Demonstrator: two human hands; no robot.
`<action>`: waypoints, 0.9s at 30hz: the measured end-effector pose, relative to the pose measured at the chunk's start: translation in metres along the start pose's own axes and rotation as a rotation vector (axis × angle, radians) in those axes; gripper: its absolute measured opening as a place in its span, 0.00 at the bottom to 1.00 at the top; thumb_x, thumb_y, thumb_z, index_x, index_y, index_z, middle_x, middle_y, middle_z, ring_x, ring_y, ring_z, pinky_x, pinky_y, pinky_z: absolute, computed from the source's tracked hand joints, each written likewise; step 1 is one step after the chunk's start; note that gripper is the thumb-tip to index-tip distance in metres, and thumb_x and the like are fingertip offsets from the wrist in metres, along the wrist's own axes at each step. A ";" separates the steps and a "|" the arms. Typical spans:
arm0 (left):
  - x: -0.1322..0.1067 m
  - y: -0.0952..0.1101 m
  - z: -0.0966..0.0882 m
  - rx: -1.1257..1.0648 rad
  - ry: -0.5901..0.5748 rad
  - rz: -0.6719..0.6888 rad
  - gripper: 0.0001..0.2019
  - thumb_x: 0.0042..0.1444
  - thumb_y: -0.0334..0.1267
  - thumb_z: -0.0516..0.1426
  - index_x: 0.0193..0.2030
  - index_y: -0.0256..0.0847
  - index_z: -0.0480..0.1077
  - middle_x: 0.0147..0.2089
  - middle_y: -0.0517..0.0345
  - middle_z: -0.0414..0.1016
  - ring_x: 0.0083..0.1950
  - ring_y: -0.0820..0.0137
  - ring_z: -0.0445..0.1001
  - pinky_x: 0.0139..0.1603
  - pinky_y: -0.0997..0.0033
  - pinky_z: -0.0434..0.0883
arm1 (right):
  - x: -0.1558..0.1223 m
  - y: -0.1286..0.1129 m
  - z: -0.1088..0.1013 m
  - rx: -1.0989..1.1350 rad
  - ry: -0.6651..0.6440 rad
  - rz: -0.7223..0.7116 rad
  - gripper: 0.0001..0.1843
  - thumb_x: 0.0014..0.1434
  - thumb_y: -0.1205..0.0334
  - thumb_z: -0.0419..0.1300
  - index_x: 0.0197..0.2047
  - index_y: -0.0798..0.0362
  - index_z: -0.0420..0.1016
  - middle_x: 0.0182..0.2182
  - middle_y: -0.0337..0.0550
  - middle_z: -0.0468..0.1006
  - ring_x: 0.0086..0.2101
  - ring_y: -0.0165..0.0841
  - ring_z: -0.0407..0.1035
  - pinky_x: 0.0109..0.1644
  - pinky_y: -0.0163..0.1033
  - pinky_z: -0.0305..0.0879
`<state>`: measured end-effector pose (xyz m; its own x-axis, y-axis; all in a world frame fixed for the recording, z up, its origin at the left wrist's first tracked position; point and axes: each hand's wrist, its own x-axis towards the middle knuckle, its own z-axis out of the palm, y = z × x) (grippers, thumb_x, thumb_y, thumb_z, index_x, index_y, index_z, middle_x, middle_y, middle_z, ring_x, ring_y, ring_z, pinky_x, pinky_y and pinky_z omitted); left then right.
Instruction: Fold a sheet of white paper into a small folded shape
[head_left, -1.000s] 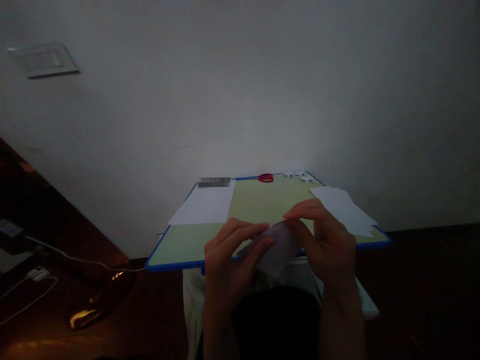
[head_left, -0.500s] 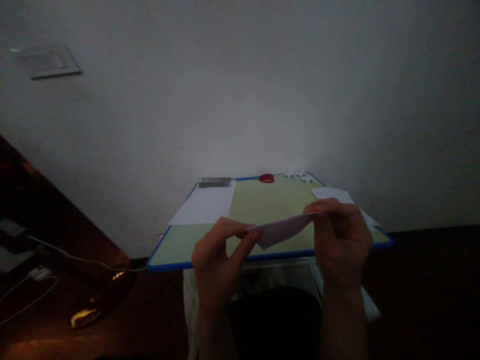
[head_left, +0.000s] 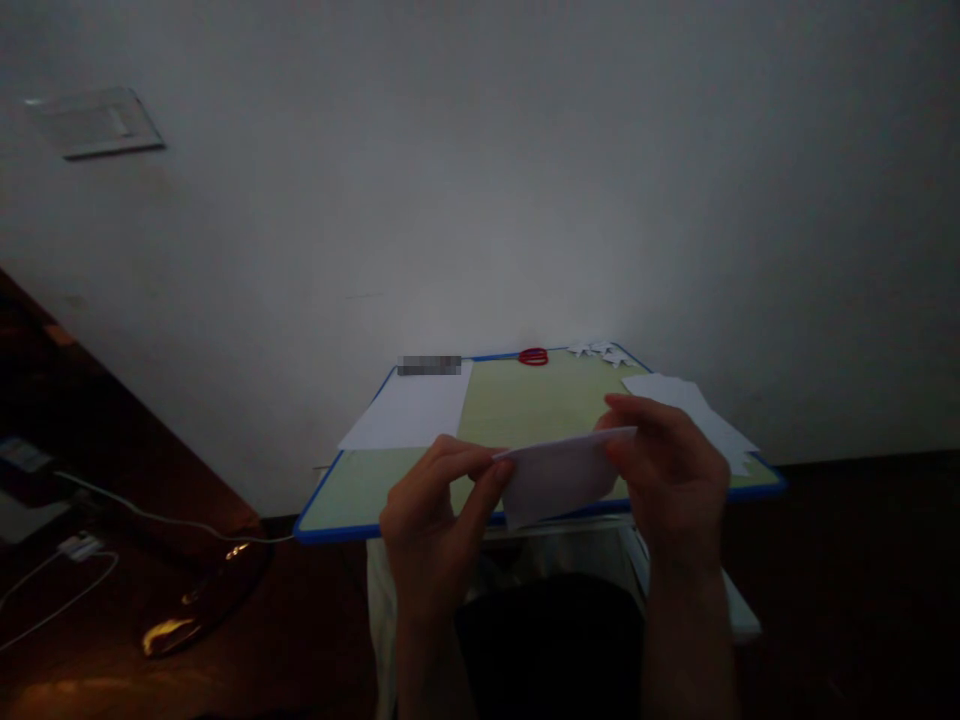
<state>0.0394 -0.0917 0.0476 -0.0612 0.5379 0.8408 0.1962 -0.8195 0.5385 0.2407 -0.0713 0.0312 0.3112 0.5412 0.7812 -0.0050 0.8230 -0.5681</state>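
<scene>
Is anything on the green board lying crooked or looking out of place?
Only the paper pile at the right of the board: its sheets are fanned and askew, corners reaching the blue rim. The left hand and right hand pinch a folded paper. Nothing looks spilled or torn, though the picture is dark.

The left hand (head_left: 435, 530) and right hand (head_left: 671, 480) are showing bare to the forearms at lower centre; dark clothing (head_left: 551, 640) is showing between them.

Fingers (head_left: 484, 478) are hiding the folded paper's (head_left: 559, 482) ends; a grey blur (head_left: 429, 365) is masking the white sheet's (head_left: 409, 410) far edge — unreadable.
</scene>
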 end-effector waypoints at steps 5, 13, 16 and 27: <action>0.002 0.004 0.002 -0.038 -0.091 0.021 0.11 0.63 0.25 0.67 0.43 0.48 0.82 0.36 0.61 0.82 0.37 0.69 0.78 0.37 0.66 0.74 | 0.004 -0.008 -0.001 -0.028 -0.177 -0.024 0.07 0.59 0.66 0.74 0.41 0.45 0.86 0.34 0.39 0.84 0.36 0.36 0.77 0.39 0.42 0.74; 0.000 -0.002 0.000 -0.071 -0.105 0.001 0.13 0.63 0.23 0.67 0.46 0.47 0.82 0.39 0.60 0.82 0.39 0.69 0.79 0.40 0.66 0.74 | 0.004 -0.008 0.001 0.051 -0.218 -0.012 0.08 0.61 0.71 0.73 0.39 0.46 0.85 0.32 0.36 0.84 0.34 0.33 0.76 0.39 0.40 0.70; 0.000 -0.004 0.000 -0.059 -0.089 0.012 0.14 0.62 0.23 0.67 0.47 0.48 0.83 0.40 0.60 0.83 0.41 0.70 0.79 0.41 0.67 0.74 | 0.004 -0.008 0.001 0.058 -0.208 0.012 0.08 0.60 0.69 0.74 0.38 0.46 0.85 0.31 0.36 0.84 0.33 0.33 0.76 0.38 0.40 0.70; 0.000 0.002 0.002 -0.067 -0.110 -0.012 0.10 0.64 0.24 0.66 0.44 0.45 0.81 0.38 0.61 0.81 0.40 0.70 0.78 0.40 0.67 0.73 | 0.004 -0.010 0.001 0.069 -0.237 0.043 0.08 0.61 0.70 0.73 0.39 0.45 0.84 0.32 0.34 0.83 0.34 0.31 0.74 0.38 0.39 0.68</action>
<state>0.0422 -0.0930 0.0484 0.0448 0.5635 0.8249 0.1305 -0.8220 0.5544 0.2412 -0.0771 0.0396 0.0780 0.5944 0.8004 -0.0805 0.8040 -0.5892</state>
